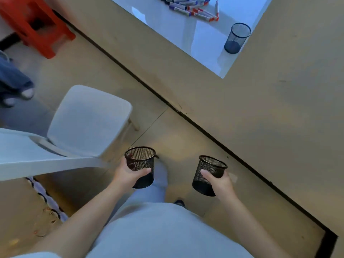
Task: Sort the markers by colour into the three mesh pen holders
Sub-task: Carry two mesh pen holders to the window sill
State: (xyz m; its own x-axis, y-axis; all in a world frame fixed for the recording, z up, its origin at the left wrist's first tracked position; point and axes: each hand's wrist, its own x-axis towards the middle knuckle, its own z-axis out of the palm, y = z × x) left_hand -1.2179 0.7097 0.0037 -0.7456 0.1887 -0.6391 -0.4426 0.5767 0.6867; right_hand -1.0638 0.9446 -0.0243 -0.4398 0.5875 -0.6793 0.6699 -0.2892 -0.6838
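I stand over the floor with a black mesh pen holder in each hand. My left hand (128,174) grips one empty holder (140,161) around its side, thumb across the front. My right hand (219,181) grips a second empty holder (209,174), tilted a little. A third mesh holder (237,38) stands upright near the corner of the white table (204,45) at the top. Several markers (191,6) with blue, red and dark caps lie in a loose heap on the table's far part, and one marker (216,5) lies apart to their right.
A white chair (89,120) stands to my left, and a white ledge (37,161) juts in at the lower left. A red stool (35,25) is at the top left, next to another person's jeans leg and shoe (14,84). Tan floor lies between me and the table.
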